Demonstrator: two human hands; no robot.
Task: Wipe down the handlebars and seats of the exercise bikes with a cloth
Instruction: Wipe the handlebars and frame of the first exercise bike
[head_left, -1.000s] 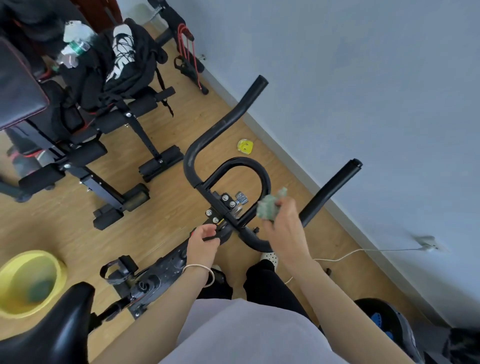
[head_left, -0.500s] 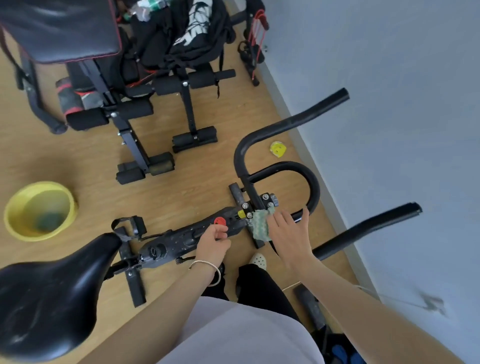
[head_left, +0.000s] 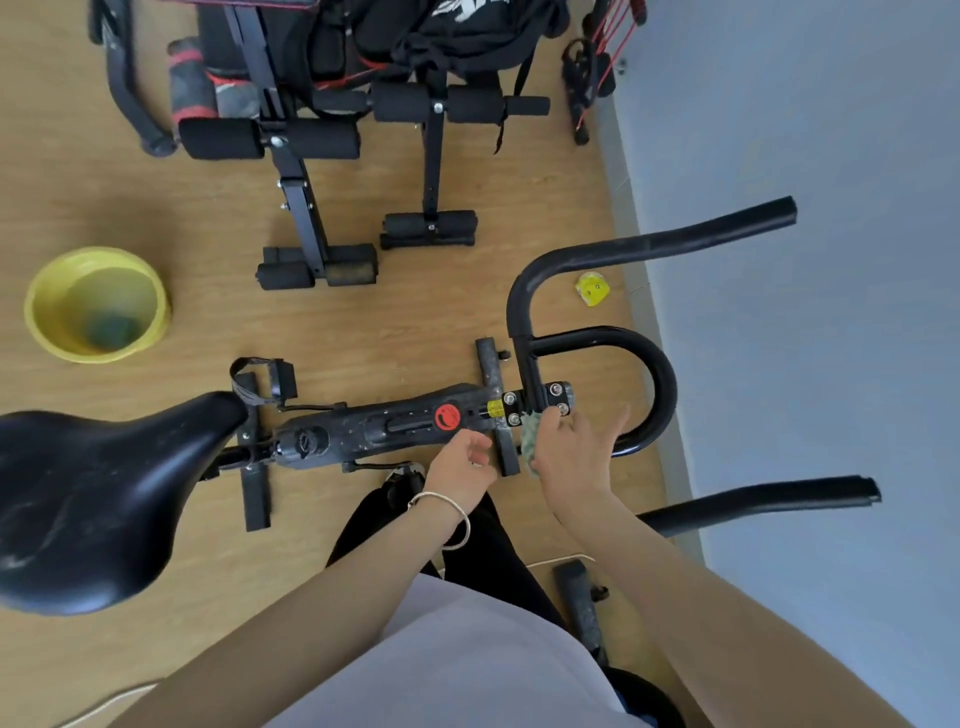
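Note:
I look down on a black exercise bike. Its handlebars (head_left: 597, 254) curve out to the right toward the wall, and its black seat (head_left: 98, 493) fills the lower left. My right hand (head_left: 574, 454) presses a green cloth (head_left: 532, 436) against the handlebar clamp at the stem, fingers spread over it. My left hand (head_left: 462, 465), with a bracelet at the wrist, rests with curled fingers on the bike frame (head_left: 384, 428) just below the red knob (head_left: 448, 417).
A yellow basin (head_left: 96, 304) with water and a green cloth in it stands on the wooden floor at left. A black weight bench (head_left: 311, 130) with bags stands at the top. A small yellow object (head_left: 592, 289) lies by the grey wall (head_left: 805, 338).
My view has swung down and left, bringing the seat into sight. My right hand has lowered the cloth from the inner loop to the stem clamp. My left hand stays on the frame.

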